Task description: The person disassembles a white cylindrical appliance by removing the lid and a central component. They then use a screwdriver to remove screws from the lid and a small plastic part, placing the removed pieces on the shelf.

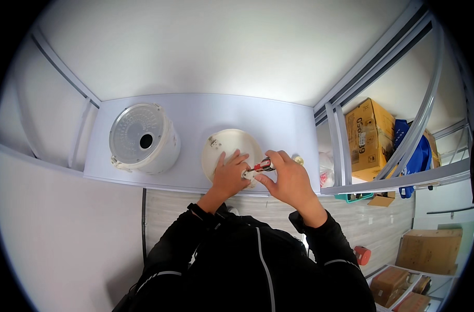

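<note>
A round cream-coloured lid or shallow dish (250,141), dark-smudged near its upper left, lies at the front of the worktop. My left hand (226,176) rests on it with fingers spread, pressing over its near part. Beside those fingers sits a small white piece (246,175); whether it is fixed to the lid I cannot tell. My right hand (289,179) is closed around the red and black handle of a screwdriver (264,165). The screwdriver's shaft points left, its tip at the white piece. Just right of that hand stands a small brass-coloured object (298,159).
On the left of the worktop (195,109) stands a white bucket-like container (169,148) with a translucent top and a dark round hole. Metal frame rails (346,151) border the right side. Past them are a cardboard box (369,138) and a blue bag (416,156).
</note>
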Demonstrator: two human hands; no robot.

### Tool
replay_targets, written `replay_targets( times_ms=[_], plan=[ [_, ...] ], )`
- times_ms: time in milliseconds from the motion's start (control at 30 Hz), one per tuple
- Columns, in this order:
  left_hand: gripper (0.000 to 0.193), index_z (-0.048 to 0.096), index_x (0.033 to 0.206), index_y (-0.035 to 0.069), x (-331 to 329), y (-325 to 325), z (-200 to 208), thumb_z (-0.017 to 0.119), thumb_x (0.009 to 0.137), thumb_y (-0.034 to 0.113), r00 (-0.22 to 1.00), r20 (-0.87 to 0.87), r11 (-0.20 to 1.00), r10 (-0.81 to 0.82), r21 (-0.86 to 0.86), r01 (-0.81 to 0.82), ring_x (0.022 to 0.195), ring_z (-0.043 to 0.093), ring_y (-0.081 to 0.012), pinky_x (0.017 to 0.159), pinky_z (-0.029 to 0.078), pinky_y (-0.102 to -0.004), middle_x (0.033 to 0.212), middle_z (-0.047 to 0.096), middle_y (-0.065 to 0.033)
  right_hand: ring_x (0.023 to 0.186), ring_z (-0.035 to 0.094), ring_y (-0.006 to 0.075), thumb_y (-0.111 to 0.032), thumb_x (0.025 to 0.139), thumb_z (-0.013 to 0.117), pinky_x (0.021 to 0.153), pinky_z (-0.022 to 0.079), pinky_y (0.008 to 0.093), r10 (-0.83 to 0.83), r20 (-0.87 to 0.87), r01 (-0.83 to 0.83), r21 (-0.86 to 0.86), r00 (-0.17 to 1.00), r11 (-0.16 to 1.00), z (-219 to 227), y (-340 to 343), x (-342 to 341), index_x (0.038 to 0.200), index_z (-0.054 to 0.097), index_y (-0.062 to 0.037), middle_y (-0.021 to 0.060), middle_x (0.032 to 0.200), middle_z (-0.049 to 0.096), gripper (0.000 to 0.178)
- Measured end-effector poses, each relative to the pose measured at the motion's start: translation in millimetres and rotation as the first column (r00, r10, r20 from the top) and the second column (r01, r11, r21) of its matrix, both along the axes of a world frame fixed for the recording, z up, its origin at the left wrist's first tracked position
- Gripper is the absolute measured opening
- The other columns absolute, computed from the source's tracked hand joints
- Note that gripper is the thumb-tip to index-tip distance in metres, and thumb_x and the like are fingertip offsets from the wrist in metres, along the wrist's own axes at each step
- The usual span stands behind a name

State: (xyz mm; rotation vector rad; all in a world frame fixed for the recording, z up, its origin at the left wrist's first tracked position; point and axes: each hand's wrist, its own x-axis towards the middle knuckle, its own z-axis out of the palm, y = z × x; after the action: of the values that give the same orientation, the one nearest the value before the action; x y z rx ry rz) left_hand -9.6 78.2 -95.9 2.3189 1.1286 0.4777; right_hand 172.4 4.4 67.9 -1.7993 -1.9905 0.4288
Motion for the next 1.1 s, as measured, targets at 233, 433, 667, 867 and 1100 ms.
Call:
replay_targets(
  times_ms=[233, 433, 667, 867, 1100],
  plan=[
    [0.034, 0.077, 0.11, 0.022, 0.8, 2.9, -0.7, 0.084, 0.078, 0.031, 1.0, -0.03, 0.999, -0.01, -0.052, 0.009, 0.16, 0.036, -0.0231, 0.133, 0.015, -0.0562, 0.16, 0.056, 0.0017, 0.095, 0.072, 0.0362, -0.018, 0.091, 0.082, 0.076, 0.057, 0.0446, 0.269, -0.091, -0.216, 0.38, 0.959, 0.899, -22.9, 12.8, 4.4, 0.122, 0.068, -0.0055, 0.0154, 0.109, 0.071, 0.036],
    [0.034, 0.077, 0.109, 0.019, 0.9, 1.0, 8.5, 0.088, 0.077, 0.025, 1.0, -0.031, 0.999, -0.006, -0.053, 0.005, 0.158, 0.039, -0.0231, 0.132, 0.017, -0.0572, 0.158, 0.057, 0.0016, 0.101, 0.071, 0.038, -0.01, 0.089, 0.081, 0.083, 0.057, 0.0441, -0.141, 0.03, 0.143, -0.128, 0.99, 0.981, -7.5, 10.1, -4.8, 0.127, 0.064, -0.0055, 0.0174, 0.114, 0.071, 0.042],
    [0.033, 0.076, 0.108, 0.02, 0.8, 2.8, -3.4, 0.084, 0.076, 0.029, 1.0, -0.02, 0.998, -0.016, -0.068, 0.014, 0.16, 0.036, -0.0241, 0.133, 0.014, -0.0557, 0.16, 0.057, 0.0011, 0.09, 0.073, 0.0375, -0.018, 0.091, 0.082, 0.079, 0.057, 0.0438, 0.026, -0.123, 0.001, 0.213, 0.992, 0.977, -12.3, 7.4, -2.0, 0.123, 0.069, -0.0046, 0.0159, 0.106, 0.073, 0.038],
    [0.033, 0.077, 0.107, 0.021, 0.7, 6.3, 6.1, 0.084, 0.076, 0.029, 0.997, -0.062, 0.995, -0.04, -0.091, 0.034, 0.16, 0.036, -0.0238, 0.133, 0.014, -0.0553, 0.159, 0.057, 0.002, 0.093, 0.073, 0.0396, -0.016, 0.09, 0.08, 0.076, 0.058, 0.0461, 0.085, 0.012, -0.085, 0.059, 0.996, 0.995, -11.1, 14.5, 13.0, 0.127, 0.065, -0.0029, 0.0192, 0.106, 0.073, 0.042],
    [0.033, 0.077, 0.106, 0.021, 1.4, 8.9, 2.9, 0.085, 0.074, 0.027, 0.997, -0.066, 0.995, -0.046, -0.086, 0.04, 0.16, 0.037, -0.0234, 0.133, 0.014, -0.0556, 0.158, 0.058, 0.0027, 0.089, 0.072, 0.0402, -0.023, 0.091, 0.084, 0.079, 0.056, 0.0464, -0.103, -0.013, 0.103, -0.009, 0.995, 0.995, -16.4, 9.1, 4.5, 0.13, 0.063, -0.0036, 0.0169, 0.105, 0.075, 0.049]
  ],
)
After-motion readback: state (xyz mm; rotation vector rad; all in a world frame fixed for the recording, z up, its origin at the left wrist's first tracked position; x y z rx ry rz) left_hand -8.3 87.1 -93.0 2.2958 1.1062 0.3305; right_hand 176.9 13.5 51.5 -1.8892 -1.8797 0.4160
